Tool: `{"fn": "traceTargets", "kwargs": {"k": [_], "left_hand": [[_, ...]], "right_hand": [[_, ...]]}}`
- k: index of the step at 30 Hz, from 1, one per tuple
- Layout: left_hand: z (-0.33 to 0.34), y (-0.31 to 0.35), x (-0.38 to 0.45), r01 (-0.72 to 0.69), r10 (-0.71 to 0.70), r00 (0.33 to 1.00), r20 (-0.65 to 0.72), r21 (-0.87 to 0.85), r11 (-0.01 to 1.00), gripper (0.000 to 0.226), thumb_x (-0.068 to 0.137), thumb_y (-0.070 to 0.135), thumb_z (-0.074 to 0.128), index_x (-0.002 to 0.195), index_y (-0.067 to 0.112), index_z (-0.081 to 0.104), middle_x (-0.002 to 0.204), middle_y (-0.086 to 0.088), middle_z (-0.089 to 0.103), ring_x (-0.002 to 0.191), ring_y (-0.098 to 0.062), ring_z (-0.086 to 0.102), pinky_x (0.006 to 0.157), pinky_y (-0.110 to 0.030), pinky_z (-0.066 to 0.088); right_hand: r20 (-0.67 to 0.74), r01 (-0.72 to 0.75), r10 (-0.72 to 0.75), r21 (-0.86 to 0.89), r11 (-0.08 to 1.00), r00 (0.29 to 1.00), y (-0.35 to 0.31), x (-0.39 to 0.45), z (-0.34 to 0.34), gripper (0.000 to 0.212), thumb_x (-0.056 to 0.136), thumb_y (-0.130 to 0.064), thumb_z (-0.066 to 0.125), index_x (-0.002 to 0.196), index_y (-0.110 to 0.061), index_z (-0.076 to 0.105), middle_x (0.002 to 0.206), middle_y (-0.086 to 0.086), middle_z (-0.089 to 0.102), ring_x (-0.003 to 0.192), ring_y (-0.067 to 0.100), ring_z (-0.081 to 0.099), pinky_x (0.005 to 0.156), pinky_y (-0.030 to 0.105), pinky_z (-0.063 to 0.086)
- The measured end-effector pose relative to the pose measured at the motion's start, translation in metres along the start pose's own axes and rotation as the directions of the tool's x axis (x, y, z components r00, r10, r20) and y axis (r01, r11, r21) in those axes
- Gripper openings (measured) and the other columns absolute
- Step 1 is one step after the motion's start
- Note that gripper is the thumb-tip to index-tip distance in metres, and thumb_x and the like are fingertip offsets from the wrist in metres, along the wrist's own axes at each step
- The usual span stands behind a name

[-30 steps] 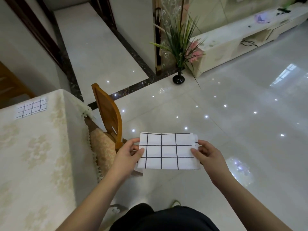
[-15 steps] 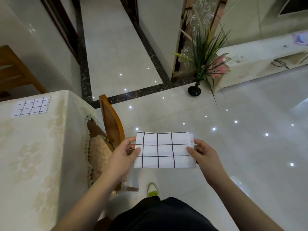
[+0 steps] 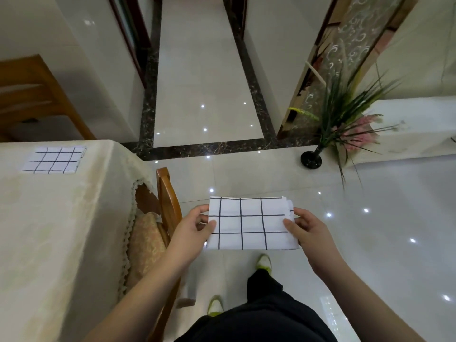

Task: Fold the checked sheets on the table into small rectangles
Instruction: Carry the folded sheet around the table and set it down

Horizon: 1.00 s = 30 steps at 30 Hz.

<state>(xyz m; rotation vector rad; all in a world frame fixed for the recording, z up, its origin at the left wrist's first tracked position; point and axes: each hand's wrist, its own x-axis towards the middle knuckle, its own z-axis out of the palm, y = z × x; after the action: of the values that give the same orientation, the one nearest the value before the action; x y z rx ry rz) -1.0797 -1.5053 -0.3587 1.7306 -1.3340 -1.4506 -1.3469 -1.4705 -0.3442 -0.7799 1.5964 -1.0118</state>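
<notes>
From the head view I see both hands raised in front of me, over the floor [image 3: 370, 230] and clear of the table [image 3: 49, 230], with a folded checked sheet [image 3: 250, 224] held flat between them. My left hand [image 3: 191, 229] pinches the sheet's left edge, thumb on top and fingers curled underneath; my right hand [image 3: 309, 230] pinches the right edge the same way, thumb lying across the top layer. The sheet is a small rectangle, white with dark grid lines, and its right edge shows several stacked layers slightly out of line — the top right corner is not flush. It touches nothing but the hands. A second folded checked sheet [image 3: 55, 160] lies flat on the table near its far edge, well apart from the one I hold, resting on a cream patterned tablecloth [image 3: 103, 193] whose lace-trimmed hem hangs over the side. A wooden chair [image 3: 167, 206] with a gold patterned cushion [image 3: 145, 240] stands pushed in at the table's right side, just beside my left forearm. Another wooden chair [image 3: 32, 95] stands beyond the table's far end. Below the sheet I note dark trousers [image 3: 266, 312] and two yellow-green shoes on glossy pale tile — one shoe [image 3: 264, 261] ahead of the other. A black vase [image 3: 311, 160] of green and pink stems stands on the floor to the right, near a pale low cabinet [image 3: 419, 129].
</notes>
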Motion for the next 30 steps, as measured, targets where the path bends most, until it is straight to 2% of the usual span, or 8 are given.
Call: {"fn": "traceTargets", "kwargs": {"k": [7, 9, 11, 13, 18, 23, 26, 30], "left_hand": [[0.022, 0.040, 0.064, 0.063, -0.061, 0.992, -0.111, 0.014, 0.998, 0.037, 0.093, 0.021, 0.063, 0.128, 0.029, 0.055, 0.103, 0.002, 0.071, 0.095, -0.016, 0.068, 0.092, -0.045, 0.053], [0.027, 0.053, 0.078, 0.088, -0.087, 0.986, -0.141, 0.004, 0.996, 0.036, 0.094, 0.019, 0.062, 0.128, 0.028, 0.055, 0.102, 0.002, 0.072, 0.092, -0.013, 0.069, 0.087, -0.038, 0.056], [0.030, 0.067, 0.089, 0.092, -0.094, 0.980, -0.173, -0.021, 0.996, 0.032, 0.095, 0.016, 0.061, 0.124, 0.029, 0.056, 0.099, 0.003, 0.073, 0.087, -0.007, 0.070, 0.075, -0.023, 0.055], [0.031, 0.078, 0.099, 0.089, -0.097, 0.973, -0.208, -0.047, 0.995, 0.031, 0.095, 0.013, 0.060, 0.121, 0.030, 0.057, 0.097, 0.003, 0.073, 0.084, -0.006, 0.070, 0.069, -0.018, 0.053], [0.020, 0.088, 0.118, 0.121, -0.156, 0.936, -0.315, -0.126, 0.985, 0.033, 0.094, 0.015, 0.061, 0.124, 0.029, 0.058, 0.098, 0.004, 0.073, 0.088, -0.012, 0.071, 0.081, -0.033, 0.057], [-0.007, 0.087, 0.140, 0.130, -0.193, 0.894, -0.405, -0.177, 0.976, 0.031, 0.095, 0.016, 0.060, 0.124, 0.028, 0.057, 0.097, 0.005, 0.072, 0.085, -0.006, 0.069, 0.074, -0.022, 0.053], [-0.029, 0.085, 0.156, 0.100, -0.211, 0.864, -0.456, -0.256, 0.962, 0.029, 0.095, 0.012, 0.059, 0.121, 0.025, 0.058, 0.099, 0.002, 0.071, 0.085, -0.010, 0.070, 0.069, -0.020, 0.056], [-0.070, 0.079, 0.181, 0.076, -0.238, 0.848, -0.473, -0.337, 0.938, 0.033, 0.094, 0.015, 0.060, 0.124, 0.027, 0.057, 0.101, 0.005, 0.072, 0.093, -0.012, 0.070, 0.088, -0.038, 0.056]], "right_hand": [[0.167, 0.007, 0.005, -0.070, 0.998, 0.986, -0.029, 0.112, -0.019, 0.026, 0.091, -0.012, 0.065, 0.116, -0.022, 0.064, 0.093, 0.003, 0.074, 0.088, 0.018, 0.072, 0.078, 0.034, 0.056], [0.225, 0.008, 0.013, -0.089, 0.996, 0.974, -0.041, 0.139, -0.022, 0.027, 0.091, -0.012, 0.065, 0.117, -0.022, 0.064, 0.093, 0.004, 0.074, 0.088, 0.019, 0.071, 0.079, 0.034, 0.056], [0.274, 0.013, 0.018, -0.108, 0.994, 0.962, -0.052, 0.164, -0.024, 0.027, 0.092, -0.013, 0.065, 0.117, -0.022, 0.064, 0.093, 0.004, 0.074, 0.088, 0.018, 0.071, 0.079, 0.033, 0.055], [0.316, 0.012, 0.027, -0.123, 0.992, 0.948, -0.063, 0.186, -0.022, 0.026, 0.092, -0.013, 0.065, 0.116, -0.022, 0.064, 0.091, 0.003, 0.073, 0.086, 0.016, 0.071, 0.076, 0.029, 0.054], [0.410, 0.034, 0.037, -0.165, 0.986, 0.911, -0.086, 0.227, 0.002, 0.025, 0.092, -0.012, 0.064, 0.116, -0.021, 0.065, 0.095, 0.006, 0.073, 0.088, 0.018, 0.070, 0.075, 0.030, 0.055], [0.488, 0.057, 0.045, -0.192, 0.980, 0.872, -0.108, 0.265, 0.051, 0.024, 0.092, -0.011, 0.064, 0.113, -0.023, 0.065, 0.094, 0.002, 0.074, 0.088, 0.016, 0.071, 0.074, 0.024, 0.054], [0.524, 0.091, 0.037, -0.217, 0.972, 0.851, -0.123, 0.288, 0.087, 0.024, 0.092, -0.011, 0.064, 0.113, -0.023, 0.065, 0.090, 0.000, 0.074, 0.082, 0.010, 0.071, 0.067, 0.016, 0.050], [0.568, 0.141, 0.034, -0.261, 0.955, 0.822, -0.144, 0.314, 0.139, 0.027, 0.092, -0.012, 0.065, 0.118, -0.019, 0.063, 0.091, 0.002, 0.074, 0.083, 0.011, 0.071, 0.066, 0.016, 0.050]]}}
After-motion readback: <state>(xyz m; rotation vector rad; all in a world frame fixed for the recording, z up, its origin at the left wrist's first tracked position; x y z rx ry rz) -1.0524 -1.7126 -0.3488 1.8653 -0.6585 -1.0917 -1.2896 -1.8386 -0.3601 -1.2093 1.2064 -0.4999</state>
